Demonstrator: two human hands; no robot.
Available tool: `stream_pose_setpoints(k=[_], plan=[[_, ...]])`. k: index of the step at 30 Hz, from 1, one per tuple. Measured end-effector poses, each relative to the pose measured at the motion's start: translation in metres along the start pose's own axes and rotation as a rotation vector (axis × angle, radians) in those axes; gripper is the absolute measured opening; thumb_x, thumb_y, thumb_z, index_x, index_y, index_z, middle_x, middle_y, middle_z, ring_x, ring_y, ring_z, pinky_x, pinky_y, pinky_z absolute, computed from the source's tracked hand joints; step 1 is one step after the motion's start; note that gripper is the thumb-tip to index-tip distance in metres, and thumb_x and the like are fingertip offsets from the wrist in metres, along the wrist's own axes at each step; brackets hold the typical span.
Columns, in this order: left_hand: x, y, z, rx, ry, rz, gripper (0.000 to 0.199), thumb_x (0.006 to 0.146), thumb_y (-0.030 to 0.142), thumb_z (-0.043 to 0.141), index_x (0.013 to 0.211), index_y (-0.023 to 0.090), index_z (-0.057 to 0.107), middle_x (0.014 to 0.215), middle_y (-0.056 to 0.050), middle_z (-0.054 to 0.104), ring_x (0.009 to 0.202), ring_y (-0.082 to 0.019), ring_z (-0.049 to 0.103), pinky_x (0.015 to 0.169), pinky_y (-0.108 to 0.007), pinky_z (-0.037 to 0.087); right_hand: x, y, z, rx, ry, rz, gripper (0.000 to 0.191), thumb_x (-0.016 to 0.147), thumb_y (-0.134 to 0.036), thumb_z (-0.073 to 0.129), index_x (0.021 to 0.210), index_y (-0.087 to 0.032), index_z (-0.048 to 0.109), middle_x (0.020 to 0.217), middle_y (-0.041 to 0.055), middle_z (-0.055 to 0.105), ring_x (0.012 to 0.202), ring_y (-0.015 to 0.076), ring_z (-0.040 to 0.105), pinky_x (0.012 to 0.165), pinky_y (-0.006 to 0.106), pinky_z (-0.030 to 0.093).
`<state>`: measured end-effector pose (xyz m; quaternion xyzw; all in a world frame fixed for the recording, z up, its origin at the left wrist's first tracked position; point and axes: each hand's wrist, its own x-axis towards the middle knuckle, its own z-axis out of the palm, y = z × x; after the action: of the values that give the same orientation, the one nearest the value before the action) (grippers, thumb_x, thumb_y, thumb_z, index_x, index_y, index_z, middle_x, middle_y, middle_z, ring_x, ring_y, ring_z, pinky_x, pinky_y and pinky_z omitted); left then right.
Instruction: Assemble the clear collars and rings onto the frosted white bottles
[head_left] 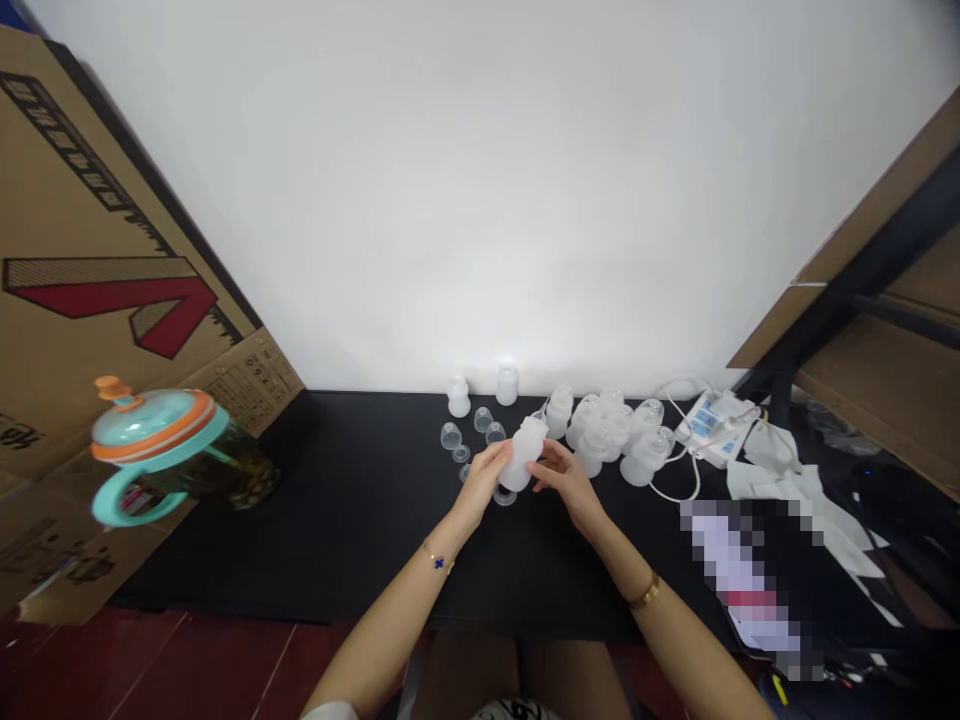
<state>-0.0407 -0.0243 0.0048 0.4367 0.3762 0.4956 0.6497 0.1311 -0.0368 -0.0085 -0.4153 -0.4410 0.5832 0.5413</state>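
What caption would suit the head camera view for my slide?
The left hand and right hand hold a frosted plastic bottle beside clear cups on a black table.

Frosted translucent white plastic bottle [523,455]: smooth rounded body, shoulder narrowing to a short neck. Tilted, neck leaning toward upper right, base low and to the left. Held off-upright between left hand [478,478] and right hand [562,478], fingers on both sides of the body. Contents not discernible.
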Motion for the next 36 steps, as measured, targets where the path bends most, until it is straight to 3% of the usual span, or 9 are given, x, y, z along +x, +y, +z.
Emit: stream_pose_setpoints(k=[8,17,31,36], plan=[[0.0011,-0.0041,-0.0005,0.092,-0.013,0.000,0.058,0.076,0.055,0.079,0.116,0.014,0.077,0.106,-0.012,0.078,0.089,-0.024,0.071,0.069,-0.028,0.054,-0.0008,-0.0012,-0.0027,0.021,0.096,0.040,0.049,0.071,-0.051,0.086,0.110,-0.024,0.073,0.103,0.0060,0.073,0.090,0.0223,0.067,0.062,0.028,0.053],[-0.0009,-0.0002,0.0000,0.072,-0.025,-0.010,0.051,0.077,0.046,0.082,0.116,0.014,0.077,0.110,-0.013,0.078,0.095,-0.025,0.072,0.065,-0.025,0.054,0.0019,0.0009,-0.0033,0.031,0.191,0.046,0.045,0.068,-0.056,0.087,0.096,-0.024,0.074,0.091,0.0032,0.069,0.080,0.0195,0.062,0.058,0.027,0.049],[0.0006,-0.0015,-0.0006,0.077,-0.019,-0.008,0.050,0.077,0.043,0.081,0.118,0.015,0.075,0.116,-0.013,0.076,0.100,-0.025,0.071,0.064,-0.023,0.055,0.0011,-0.0011,-0.0021,0.008,0.153,0.045,0.043,0.070,-0.056,0.086,0.097,-0.026,0.075,0.092,0.0029,0.071,0.079,0.0202,0.063,0.055,0.026,0.050],[0.0021,-0.0030,-0.0014,0.140,0.020,0.058,0.051,0.074,0.042,0.082,0.116,0.014,0.076,0.106,-0.012,0.078,0.081,-0.020,0.071,0.062,-0.024,0.054,0.0007,-0.0025,-0.0002,-0.024,0.117,0.055,0.047,0.068,-0.058,0.085,0.101,-0.024,0.076,0.098,0.0053,0.075,0.083,0.0235,0.067,0.058,0.028,0.050]])
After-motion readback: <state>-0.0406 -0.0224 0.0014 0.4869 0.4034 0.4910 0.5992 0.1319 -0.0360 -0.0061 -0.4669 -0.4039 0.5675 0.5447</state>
